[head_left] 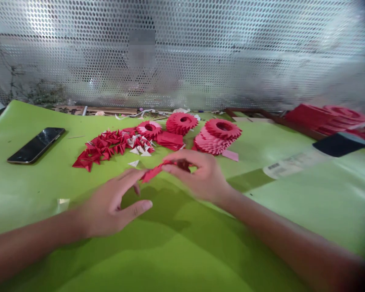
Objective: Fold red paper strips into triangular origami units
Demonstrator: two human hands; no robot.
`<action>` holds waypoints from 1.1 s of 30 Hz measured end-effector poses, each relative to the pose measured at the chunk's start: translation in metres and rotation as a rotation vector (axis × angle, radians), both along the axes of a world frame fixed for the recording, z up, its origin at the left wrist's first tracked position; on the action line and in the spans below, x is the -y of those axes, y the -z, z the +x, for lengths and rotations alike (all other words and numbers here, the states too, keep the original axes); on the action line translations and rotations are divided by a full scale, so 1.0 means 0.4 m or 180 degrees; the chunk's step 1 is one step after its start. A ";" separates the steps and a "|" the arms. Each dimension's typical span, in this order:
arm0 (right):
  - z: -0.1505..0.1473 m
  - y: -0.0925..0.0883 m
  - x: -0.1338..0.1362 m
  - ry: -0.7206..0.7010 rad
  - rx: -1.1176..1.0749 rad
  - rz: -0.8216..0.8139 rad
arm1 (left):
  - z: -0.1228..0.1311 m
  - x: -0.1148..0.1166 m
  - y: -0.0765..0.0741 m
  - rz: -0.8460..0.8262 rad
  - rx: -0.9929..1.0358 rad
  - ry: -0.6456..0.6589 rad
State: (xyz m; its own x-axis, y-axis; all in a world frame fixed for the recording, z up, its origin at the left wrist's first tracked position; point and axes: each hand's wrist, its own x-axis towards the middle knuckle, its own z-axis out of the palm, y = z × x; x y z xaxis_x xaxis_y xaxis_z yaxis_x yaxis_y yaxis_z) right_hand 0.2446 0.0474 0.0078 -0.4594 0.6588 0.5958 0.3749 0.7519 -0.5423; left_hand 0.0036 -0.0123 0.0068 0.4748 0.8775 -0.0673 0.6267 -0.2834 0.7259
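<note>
Pinching red paper strip [155,171] in right fingers [182,158]; left fingers [130,178] open; tray [249,121] holds red paper stacks [325,119].

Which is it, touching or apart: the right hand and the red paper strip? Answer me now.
Touching. The head view shows the right hand pinching the red paper strip between its fingers, though motion blur softens the edges.

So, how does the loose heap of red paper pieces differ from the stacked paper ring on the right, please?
The loose heap lies low and spread out; the stacked paper ring stands taller. The heap is unordered; the ring is layered around a central hole. The heap is deep red; the ring pales to pink below. Both are folded paper on the green sheet.
</note>
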 end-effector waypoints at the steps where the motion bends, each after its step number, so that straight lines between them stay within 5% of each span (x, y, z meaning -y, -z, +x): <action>1: 0.016 -0.008 -0.018 0.0201 0.0081 -0.0290 | -0.004 -0.002 -0.001 0.0199 -0.0247 0.0003; 6: 0.087 -0.007 -0.107 0.0853 0.0813 -0.0833 | -0.033 -0.056 -0.003 0.1301 -0.1378 0.0241; 11: 0.077 -0.008 -0.114 0.1778 0.2177 0.0615 | -0.071 -0.103 -0.012 0.1806 -0.2145 -0.0337; 18: -0.129 -0.074 -0.071 0.0364 0.2424 0.0640 | -0.103 -0.109 -0.052 0.1745 -0.2854 -0.0843; 24: -0.302 -0.055 -0.136 0.0217 0.2704 0.0549 | -0.108 -0.130 -0.025 0.1893 -0.2850 -0.0663; 33: -0.335 -0.028 -0.177 -0.0182 0.2636 0.0403 | -0.108 -0.155 -0.015 0.1943 -0.2613 -0.0513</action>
State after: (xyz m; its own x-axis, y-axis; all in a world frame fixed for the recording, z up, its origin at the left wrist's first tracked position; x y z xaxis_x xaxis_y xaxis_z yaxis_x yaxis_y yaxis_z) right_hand 0.1105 0.1181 0.0191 -0.8115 0.5721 0.1192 0.5742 0.8185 -0.0187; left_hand -0.0397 0.0497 0.0127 0.3576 0.9200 0.1605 0.9269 -0.3287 -0.1811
